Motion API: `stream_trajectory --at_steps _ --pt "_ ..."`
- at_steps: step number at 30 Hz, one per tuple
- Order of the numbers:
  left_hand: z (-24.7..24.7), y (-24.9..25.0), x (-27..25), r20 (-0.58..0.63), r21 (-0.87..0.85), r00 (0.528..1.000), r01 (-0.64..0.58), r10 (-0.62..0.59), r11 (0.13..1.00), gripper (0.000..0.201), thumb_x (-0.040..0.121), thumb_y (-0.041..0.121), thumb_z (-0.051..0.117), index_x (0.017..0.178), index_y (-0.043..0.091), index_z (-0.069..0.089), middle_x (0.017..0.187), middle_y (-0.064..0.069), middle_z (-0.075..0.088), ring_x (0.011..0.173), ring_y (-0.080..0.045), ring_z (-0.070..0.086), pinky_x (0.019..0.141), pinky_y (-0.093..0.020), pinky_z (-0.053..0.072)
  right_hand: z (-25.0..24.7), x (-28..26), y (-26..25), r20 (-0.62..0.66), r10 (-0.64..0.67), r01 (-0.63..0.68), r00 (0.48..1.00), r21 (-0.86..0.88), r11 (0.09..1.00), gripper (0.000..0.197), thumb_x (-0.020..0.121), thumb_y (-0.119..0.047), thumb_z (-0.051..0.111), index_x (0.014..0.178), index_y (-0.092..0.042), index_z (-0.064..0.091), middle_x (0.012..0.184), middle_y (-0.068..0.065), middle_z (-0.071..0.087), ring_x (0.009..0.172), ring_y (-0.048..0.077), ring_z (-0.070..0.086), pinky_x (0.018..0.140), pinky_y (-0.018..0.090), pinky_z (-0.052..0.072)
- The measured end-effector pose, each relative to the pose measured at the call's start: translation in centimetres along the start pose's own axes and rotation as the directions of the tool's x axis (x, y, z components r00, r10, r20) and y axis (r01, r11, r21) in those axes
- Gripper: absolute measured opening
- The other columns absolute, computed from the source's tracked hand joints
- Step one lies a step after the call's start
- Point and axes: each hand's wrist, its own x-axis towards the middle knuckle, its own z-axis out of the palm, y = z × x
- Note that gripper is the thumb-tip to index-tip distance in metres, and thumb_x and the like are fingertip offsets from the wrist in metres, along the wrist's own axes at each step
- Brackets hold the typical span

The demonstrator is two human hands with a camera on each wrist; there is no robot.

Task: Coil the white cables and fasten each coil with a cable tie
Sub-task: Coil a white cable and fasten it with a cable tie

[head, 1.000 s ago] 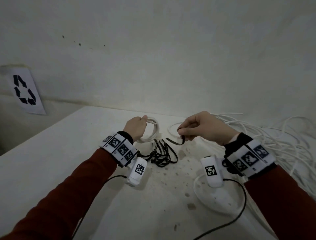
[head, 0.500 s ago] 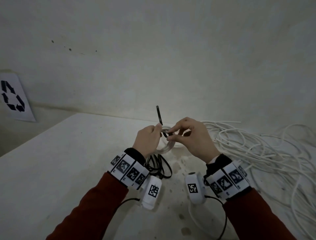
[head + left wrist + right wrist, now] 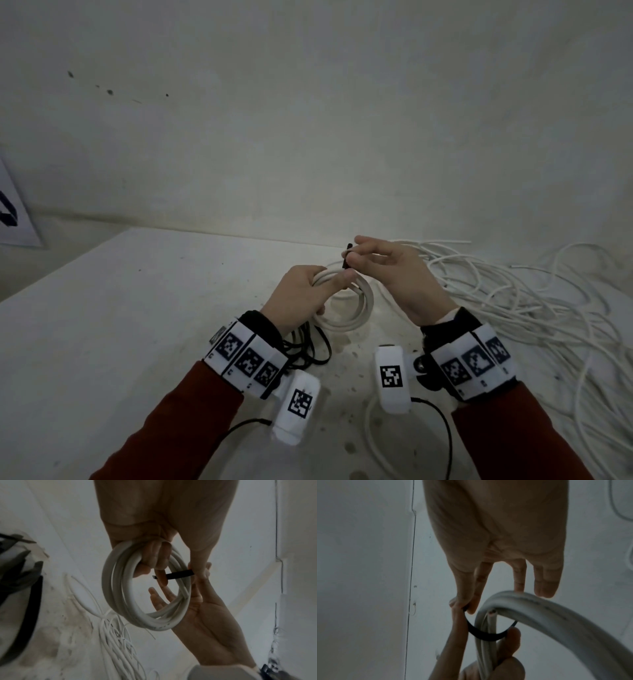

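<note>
the coil [image 3: 346,301] of white cable is hanging above the desk [image 3: 102,325], near the middle of the head view, with several loops bunched into one ring. the left hand [image 3: 301,298] is gripping it at the ring's 10 o'clock, fingers curling through the loop and thumb lying along the top strands. in the left wrist view the coil [image 3: 145,588] is showing as a full ring with the fingers [image 3: 157,559] hooking through it at 12 o'clock.

a black tie [image 3: 346,257] is standing up at the coil's 12 o'clock, and the right hand [image 3: 394,277] is pinching it between thumb and forefinger while the other fingers are stretching out loosely. in the left wrist view the tie [image 3: 178,574] is crossing the strands at 2 o'clock. in the right wrist view the tie [image 3: 486,635] is curving under the bundle, one end pinched by the right hand [image 3: 496,547], the far end reaching the left thumb.

spare black ties [image 3: 308,349] are lying on the desk at the coil's 7 o'clock, partly behind the left wrist. loose white cables [image 3: 513,301] are sprawling over the desk at 3 o'clock. a recycling sign [image 3: 13,216] is hanging on the wall at 9 o'clock.
</note>
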Motion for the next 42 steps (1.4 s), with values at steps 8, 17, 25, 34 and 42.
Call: stream_trajectory --at_steps 8,17,25,34,42 --pt "-0.6 -0.2 0.1 0.167 -0.245 0.985 0.079 -0.039 0.966 0.044 0.070 0.051 0.068 0.080 0.008 0.070 0.050 0.005 0.025 0.044 -0.009 0.025 0.053 -0.026 0.039 0.1 0.3 0.3 -0.173 0.301 -0.209 0.938 0.409 0.888 0.049 0.079 -0.002 0.074 0.117 -0.001 0.044 0.100 0.022 0.067 0.072 0.027 0.072 0.063 0.031 0.060" --pt "-1.4 0.5 -0.3 0.234 -0.386 0.969 0.171 -0.084 0.906 0.035 0.083 0.044 0.061 0.057 0.021 0.071 0.054 0.004 0.019 0.043 -0.007 0.022 0.053 -0.025 0.037 0.6 0.1 0.7 -0.297 -0.009 0.071 0.955 0.199 0.978 0.030 0.076 0.009 0.072 0.100 -0.003 0.058 0.070 0.009 0.071 0.065 0.017 0.069 0.063 0.024 0.056" --pt "-1.7 0.5 -0.4 0.224 -0.387 0.968 0.199 -0.117 0.900 0.040 0.079 0.048 0.055 0.055 0.020 0.069 0.056 0.003 0.019 0.045 -0.008 0.023 0.053 -0.025 0.036 1.3 -0.2 1.0 -0.239 -0.344 0.301 0.908 -0.197 0.933 0.024 0.075 0.005 0.074 0.076 -0.019 0.074 0.076 -0.002 0.073 0.071 0.013 0.069 0.069 0.022 0.055" --pt "-1.2 0.8 -0.7 0.218 -0.382 0.970 0.186 -0.107 0.905 0.038 0.078 0.047 0.056 0.054 0.021 0.068 0.059 0.001 0.018 0.046 -0.008 0.022 0.053 -0.025 0.036 1.3 -0.1 0.9 -0.132 -0.579 0.500 0.804 -0.376 0.780 0.020 0.075 0.004 0.075 0.085 -0.013 0.077 0.076 -0.001 0.068 0.066 0.007 0.063 0.063 0.012 0.049" --pt "-1.2 1.2 -0.8 0.198 -0.395 0.974 0.178 -0.106 0.901 0.043 0.079 0.048 0.053 0.049 0.020 0.067 0.057 0.003 0.018 0.046 -0.008 0.022 0.055 -0.026 0.035 1.3 0.1 0.9 -0.114 -0.631 0.541 0.768 -0.411 0.733 0.016 0.076 0.003 0.075 0.085 -0.011 0.077 0.075 0.002 0.067 0.067 0.006 0.062 0.063 0.008 0.045"
